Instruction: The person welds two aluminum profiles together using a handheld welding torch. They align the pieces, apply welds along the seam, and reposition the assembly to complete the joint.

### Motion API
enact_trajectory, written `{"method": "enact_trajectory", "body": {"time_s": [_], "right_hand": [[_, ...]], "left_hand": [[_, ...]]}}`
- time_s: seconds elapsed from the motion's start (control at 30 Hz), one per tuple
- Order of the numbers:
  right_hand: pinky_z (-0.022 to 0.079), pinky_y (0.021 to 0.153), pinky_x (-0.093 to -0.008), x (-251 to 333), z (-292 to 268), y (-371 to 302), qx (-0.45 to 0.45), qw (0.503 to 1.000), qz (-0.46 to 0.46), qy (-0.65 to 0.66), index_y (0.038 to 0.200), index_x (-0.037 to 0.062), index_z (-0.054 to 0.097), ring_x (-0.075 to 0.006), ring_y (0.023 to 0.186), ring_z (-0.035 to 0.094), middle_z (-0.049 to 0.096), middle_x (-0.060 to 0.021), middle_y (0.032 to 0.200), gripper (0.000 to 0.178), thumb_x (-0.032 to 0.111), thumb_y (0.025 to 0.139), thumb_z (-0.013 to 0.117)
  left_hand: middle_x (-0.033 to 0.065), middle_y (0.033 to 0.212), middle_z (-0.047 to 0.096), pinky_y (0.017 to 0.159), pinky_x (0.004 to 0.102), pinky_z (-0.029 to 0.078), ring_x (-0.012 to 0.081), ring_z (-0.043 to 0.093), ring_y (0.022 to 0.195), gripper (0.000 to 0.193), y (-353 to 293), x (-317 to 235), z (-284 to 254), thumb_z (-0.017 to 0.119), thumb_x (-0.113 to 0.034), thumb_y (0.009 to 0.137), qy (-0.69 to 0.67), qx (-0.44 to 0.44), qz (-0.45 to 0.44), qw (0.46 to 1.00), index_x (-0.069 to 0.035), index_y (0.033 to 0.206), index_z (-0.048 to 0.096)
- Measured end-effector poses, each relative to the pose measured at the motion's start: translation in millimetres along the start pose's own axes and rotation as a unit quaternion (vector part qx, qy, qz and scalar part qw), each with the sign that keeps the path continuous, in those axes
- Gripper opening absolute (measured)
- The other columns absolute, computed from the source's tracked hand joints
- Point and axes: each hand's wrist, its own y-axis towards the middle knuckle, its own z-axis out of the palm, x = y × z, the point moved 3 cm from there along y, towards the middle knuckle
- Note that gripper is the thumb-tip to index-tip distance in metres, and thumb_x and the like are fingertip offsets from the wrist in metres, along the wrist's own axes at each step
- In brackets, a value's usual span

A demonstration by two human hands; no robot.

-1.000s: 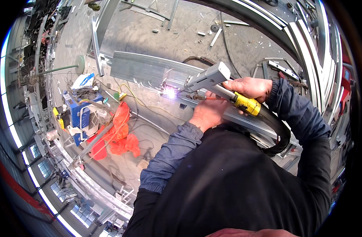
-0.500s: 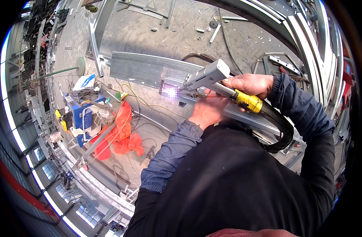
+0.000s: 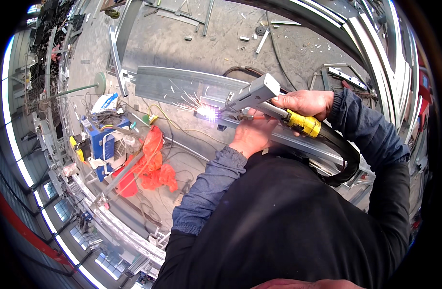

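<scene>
A pale grey welding torch (image 3: pixel 254 92) slants across the metal work, with a yellow collar (image 3: pixel 304 124) and a thick black hose behind it. My right hand (image 3: pixel 308 103) is closed round its rear part. Lower down, my left hand (image 3: pixel 254 135) grips the torch near its front, its fingertips partly hidden under the body. At the nozzle a bright white-violet glow covers the spot on a galvanized metal profile (image 3: pixel 170 86), and sparks fly up and to the left. The glare hides the joint itself.
On the left stand a blue machine (image 3: pixel 103 144) and crumpled orange-red cloth (image 3: pixel 156 166), with cables lying around them. A green disc on a rod (image 3: pixel 100 83) is farther left. Long metal profiles (image 3: pixel 375 62) run along the right. Offcuts are scattered over the concrete floor (image 3: pixel 221 48).
A spray of orange sparks now rises from the weld spot. The view has shifted slightly; both hands keep their hold on the torch.
</scene>
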Motion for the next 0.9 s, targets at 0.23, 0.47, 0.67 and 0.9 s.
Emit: {"method": "enact_trajectory", "body": {"time_s": [0.23,0.47,0.67,0.9], "right_hand": [[0.062,0.061,-0.0283,0.4,4.7,-2.9,0.018,0.999,-0.027,-0.006,0.154,0.0189,0.065,-0.0122,0.068,0.069,0.072,-0.0031,0.110,0.065,0.067,0.113,0.051],[0.064,0.062,-0.0320,-10.0,-8.9,-1.2,-0.009,0.999,0.021,-0.030,0.150,0.0131,0.064,-0.0153,0.070,0.071,0.072,-0.0051,0.112,0.069,0.069,0.113,0.049],[0.063,0.061,-0.0297,-8.8,-8.5,0.1,-0.004,0.999,0.017,-0.036,0.150,0.0190,0.066,-0.0130,0.067,0.070,0.071,-0.0036,0.104,0.068,0.072,0.110,0.052],[0.063,0.059,-0.0330,-15.7,2.9,-11.4,-0.007,0.999,-0.045,-0.015,0.147,0.0126,0.066,-0.0163,0.067,0.072,0.071,-0.0062,0.097,0.069,0.070,0.111,0.054]], "left_hand": [[0.0059,0.155,0.060,0.121,0.0507,0.046,0.0353,0.052,0.146,0.054,-1.3,-2.8,-1.4,0.074,-0.040,0.095,0.018,0.031,-0.017,0.999,-0.024,0.146,0.066],[0.0086,0.153,0.061,0.118,0.0513,0.045,0.0337,0.055,0.144,0.058,1.1,-6.2,-6.5,0.074,-0.047,0.095,0.018,-0.015,0.015,1.000,-0.020,0.145,0.065],[0.0095,0.150,0.063,0.117,0.0510,0.045,0.0335,0.056,0.142,0.059,-1.1,-4.3,0.2,0.076,-0.047,0.093,0.045,-0.023,0.024,0.998,-0.020,0.144,0.066],[0.0089,0.144,0.063,0.115,0.0505,0.047,0.0328,0.057,0.138,0.068,-3.3,-2.2,-1.4,0.090,-0.039,0.078,0.051,-0.085,0.075,0.992,-0.020,0.139,0.066]]}}
